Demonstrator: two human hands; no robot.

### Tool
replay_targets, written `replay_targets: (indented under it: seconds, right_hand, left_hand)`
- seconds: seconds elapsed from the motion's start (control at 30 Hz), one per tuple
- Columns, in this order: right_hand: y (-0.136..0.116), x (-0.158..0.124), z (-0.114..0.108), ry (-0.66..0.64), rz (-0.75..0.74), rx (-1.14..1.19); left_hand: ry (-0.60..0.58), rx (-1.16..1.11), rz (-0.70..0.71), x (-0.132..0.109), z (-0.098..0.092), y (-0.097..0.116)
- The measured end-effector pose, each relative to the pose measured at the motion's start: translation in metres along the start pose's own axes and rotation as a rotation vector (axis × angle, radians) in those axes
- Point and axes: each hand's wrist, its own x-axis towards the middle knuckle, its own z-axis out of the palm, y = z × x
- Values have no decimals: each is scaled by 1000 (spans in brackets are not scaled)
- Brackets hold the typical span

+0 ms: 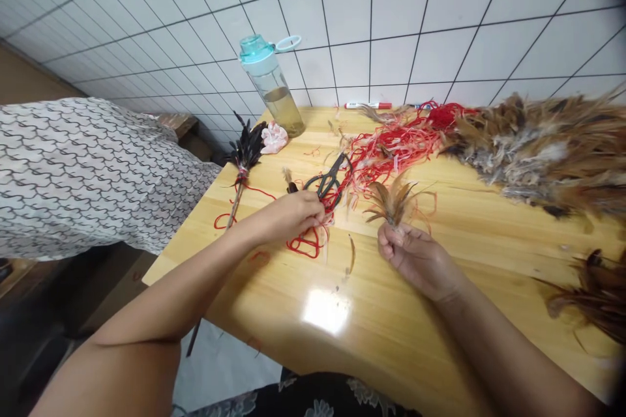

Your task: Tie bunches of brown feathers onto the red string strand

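"Right hand [415, 260], what's the grip doing?"

"Pressed together. Thumb and fingertips pinch the base of a small bundle of brown feathers [394, 203], tips fanned upward, held above the desk [352, 332]."

"Left hand [291, 216]?"

"Fingers bunched and curled down, touching loose red thread [306, 242], just beside the black-handled scissors [328, 177]. Grip looks closed, but the fingers hide whether any thread is pinched."

"Between the hands?"

"One thin brown feather [351, 255] lies on the desk."

"And farther out?"

"A tangle of red and pale strands [391, 146] runs toward a large heap of brown-grey feathers [538, 150] on the right. Left of the scissors lies a black feather bundle on a stick [247, 150], bound with red. A part-filled plastic water bottle [268, 85] stands near the far edge."
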Motion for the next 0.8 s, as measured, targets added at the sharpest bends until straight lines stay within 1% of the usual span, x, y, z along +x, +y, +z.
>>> replay_targets:
  seconds: [0.03,0.1,0.17,0.2,0.3,0.4,0.5,0.57,0.63,0.7,0.8]
  right_hand:
    - [1,0,0,3,-9,6]
    - [1,0,-1,0,-20,13]
    - [1,0,-1,-12,-18,14]
    - [1,0,0,-11,-13,12]
    - [-1,-1,1,16,-4,7]
    - [-2,-1,3,16,-13,6]
    - [-2,-1,3,6,-8,7]
    - [-2,-1,3,11,-1,13]
    - [-1,-1,3,23,-2,17]
    - [-1,0,3,37,0,16]
    - [-1,0,4,47,5,14]
  left_hand:
    - [41,61,-28,2,-3,-5]
    - [139,221,-142,6,-15,-15]
    - [195,375,-249,8,-29,-21]
    - [210,427,-278,9,-35,-23]
    - [269,496,-299,12,-46,-18]
    - [319,467,-266,13,-48,-6]
    - [304,293,-183,10,-46,6]
    - [236,140,-113,6,-41,14]
    - [149,25,-64,2,-31,20]
    - [91,-14,-72,0,-17,24]
    - [70,45,-151,1,7,25]
